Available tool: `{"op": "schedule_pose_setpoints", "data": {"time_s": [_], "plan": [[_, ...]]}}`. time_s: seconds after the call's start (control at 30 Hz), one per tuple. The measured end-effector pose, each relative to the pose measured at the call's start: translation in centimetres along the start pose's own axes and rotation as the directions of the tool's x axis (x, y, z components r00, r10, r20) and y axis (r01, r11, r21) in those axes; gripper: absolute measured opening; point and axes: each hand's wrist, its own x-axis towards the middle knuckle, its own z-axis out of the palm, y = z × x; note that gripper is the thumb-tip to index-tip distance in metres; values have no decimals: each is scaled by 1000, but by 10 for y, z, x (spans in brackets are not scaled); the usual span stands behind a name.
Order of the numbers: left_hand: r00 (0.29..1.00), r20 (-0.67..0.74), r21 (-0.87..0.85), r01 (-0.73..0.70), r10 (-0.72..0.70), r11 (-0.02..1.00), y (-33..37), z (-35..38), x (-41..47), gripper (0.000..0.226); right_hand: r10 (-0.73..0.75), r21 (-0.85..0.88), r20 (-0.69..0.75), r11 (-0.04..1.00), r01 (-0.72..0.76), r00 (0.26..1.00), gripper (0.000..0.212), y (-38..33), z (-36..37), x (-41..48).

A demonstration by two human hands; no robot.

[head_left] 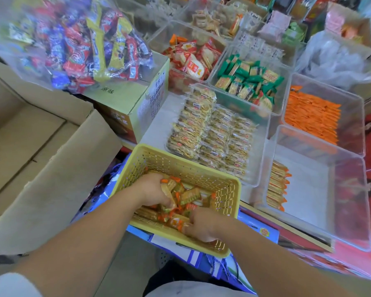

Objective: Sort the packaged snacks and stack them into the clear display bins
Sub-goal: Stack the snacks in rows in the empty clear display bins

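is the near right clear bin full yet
Mostly empty: the clear bin holds one row of orange-edged packets along its left side; the rest is bare.

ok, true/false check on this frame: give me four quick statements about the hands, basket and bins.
1. The left hand and right hand are both inside the yellow basket, gripping orange-wrapped packets. True.
2. The green packets lie in the yellow basket. False: they fill a clear bin further back.
3. The near-right bin is packed full. False: it holds one short row of crackers along its left wall.
4. The bag of mixed sweets rests on a cardboard box. True.
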Motion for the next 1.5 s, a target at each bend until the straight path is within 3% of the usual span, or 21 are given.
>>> {"op": "schedule_pose_setpoints", "data": {"time_s": [0.1, 0.17, 0.23, 0.27, 0.33, 0.4, 0.47, 0.53, 0.6, 0.67, 0.8, 0.97, 1.07, 1.17, 1.27, 1.37, 1.5], "plan": [[999, -43, -80, -8, 4, 997, 2, -11, -14, 107, -22, 43, -5, 999, 22, 1000, 54, -3, -5, -7], [995, -96, -222, -34, 13, 974, 2, -19, -29, 89, -42, 155, -46, 987, 49, 998, 53, -3, -13, -17], [988, -156, -453, -87, 17, 887, 1, -23, -49, 61, -42, 306, -125, 949, 79, 991, 43, -1, -21, -30], [986, -166, -583, -108, 12, 805, 2, -24, -60, 58, -37, 399, -170, 911, 103, 985, 39, 1, -24, -38], [989, -141, -817, -134, 30, 561, 7, -24, -83, 76, -9, 633, -272, 751, 186, 962, 32, 6, -28, -57], [992, -107, -952, -123, 75, 279, 14, -16, -98, 100, 32, 820, -348, 494, 288, 937, 24, 11, -32, -78], [989, -78, -996, -84, 127, 43, 26, -2, -108, 93, 37, 902, -383, 228, 365, 923, 23, 17, -35, -96], [983, -59, -994, -42, 174, -101, 43, 15, -115, 72, 11, 907, -421, 25, 421, 907, 27, 22, -35, -110], [974, -57, -989, -24, 220, -146, 65, 32, -119, 65, 3, 889, -456, -52, 456, 890, 21, 26, -32, -120], [964, -60, -991, -25, 260, -135, 87, 46, -120, 68, 32, 870, -489, -45, 490, 872, 22, 35, -27, -122], [969, -49, -999, -48, 241, -11, 121, 73, -118, 65, 119, 896, -432, -53, 440, 894, 44, 68, -23, -124], [986, -68, -988, -87, 150, 125, 163, 111, -120, 92, 146, 912, -392, -67, 405, 908, 49, 125, -15, -128], [992, -88, -981, -102, 91, 165, 194, 139, -121, 81, 59, 907, -408, -88, 412, 911, 41, 162, -14, -134], [994, -93, -972, -104, 62, 210, 227, 161, -120, 53, -52, 931, -309, -218, 291, 950, 45, 197, -2, -137], [985, -173, -932, -161, -6, 326, 255, 174, -118, 50, -104, 913, -319, -301, 276, 942, 40, 223, 6, -140], [936, -309, -867, -204, -169, 455, 278, 185, -115, 46, -87, 892, -367, -314, 325, 926, 31, 234, 1, -146], [806, -496, -783, -254, -323, 568, 298, 190, -109, 46, 15, 865, -381, -348, 362, 925, 28, 234, -4, -144]]}}
